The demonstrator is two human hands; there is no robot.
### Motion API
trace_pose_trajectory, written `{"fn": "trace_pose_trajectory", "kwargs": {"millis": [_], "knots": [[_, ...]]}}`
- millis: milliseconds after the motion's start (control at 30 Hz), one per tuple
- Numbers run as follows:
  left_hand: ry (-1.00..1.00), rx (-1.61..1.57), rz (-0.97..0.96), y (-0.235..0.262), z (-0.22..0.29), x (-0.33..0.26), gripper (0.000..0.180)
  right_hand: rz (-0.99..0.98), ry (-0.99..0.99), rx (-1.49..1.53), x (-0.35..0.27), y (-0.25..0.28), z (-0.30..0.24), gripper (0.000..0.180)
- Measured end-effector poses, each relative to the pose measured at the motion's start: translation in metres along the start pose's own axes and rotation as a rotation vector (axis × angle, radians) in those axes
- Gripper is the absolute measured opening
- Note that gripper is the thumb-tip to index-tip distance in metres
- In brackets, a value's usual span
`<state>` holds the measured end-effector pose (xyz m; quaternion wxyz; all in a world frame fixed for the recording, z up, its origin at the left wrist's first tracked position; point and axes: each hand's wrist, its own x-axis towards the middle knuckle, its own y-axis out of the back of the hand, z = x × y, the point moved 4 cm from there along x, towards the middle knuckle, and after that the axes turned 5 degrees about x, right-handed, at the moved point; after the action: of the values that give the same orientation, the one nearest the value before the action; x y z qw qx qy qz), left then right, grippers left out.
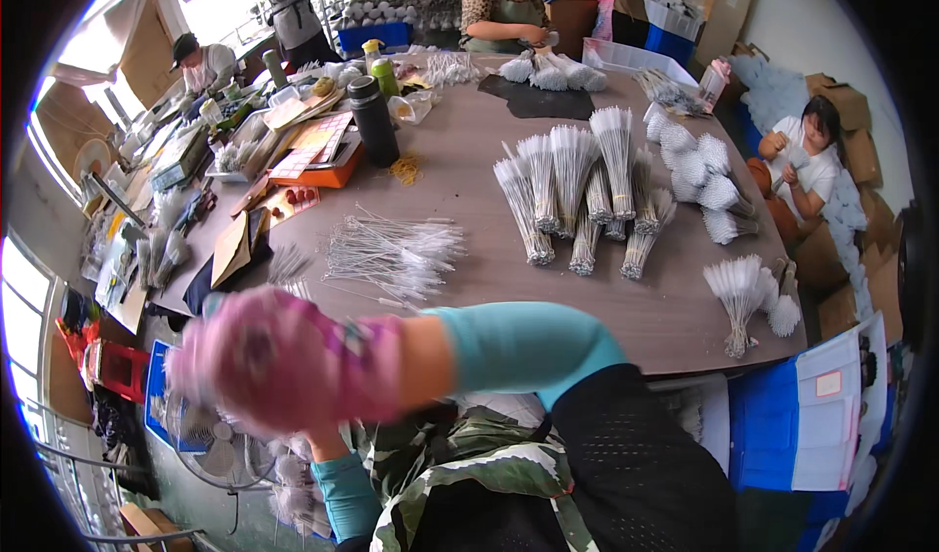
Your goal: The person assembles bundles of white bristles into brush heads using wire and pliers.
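Note:
My right hand point(284, 361), in a pink patterned glove, is raised at the table's near left edge, its arm in a teal sleeve crossing in front of me. It is smeared by motion, so I cannot tell how its fingers stand or whether they hold anything. My left forearm point(347, 498), also teal-sleeved, rises below it; the left hand is hidden behind the right glove. Just beyond the hands lies a loose pile of thin wire brushes point(396, 251) with white bristles. Several bundles of brushes point(572, 176) stand farther right, and another bundle point(736, 293) is near the right edge.
A dark thermos point(374, 124) stands behind yellow rubber bands point(405, 169). An orange tray point(328, 169) with papers is on the left. A fan point(220, 449) sits below the table's left side, blue-white bins point(792, 420) at right. Other people work around the table.

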<state>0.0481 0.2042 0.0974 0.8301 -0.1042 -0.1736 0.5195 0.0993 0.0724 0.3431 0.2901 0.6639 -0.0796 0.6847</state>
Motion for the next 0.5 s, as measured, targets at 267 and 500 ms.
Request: {"fn": "trace_pose_trajectory", "kwargs": {"millis": [267, 500], "knots": [[0.085, 0.042, -0.031, 0.003, -0.002, -0.017, 0.053, -0.447, 0.028, 0.798, -0.019, -0.120, -0.013, 0.024], [0.240, -0.076, -0.140, 0.024, 0.044, -0.014, 0.049, -0.549, -0.032, 0.945, -0.023, -0.107, -0.025, 0.022]]}}
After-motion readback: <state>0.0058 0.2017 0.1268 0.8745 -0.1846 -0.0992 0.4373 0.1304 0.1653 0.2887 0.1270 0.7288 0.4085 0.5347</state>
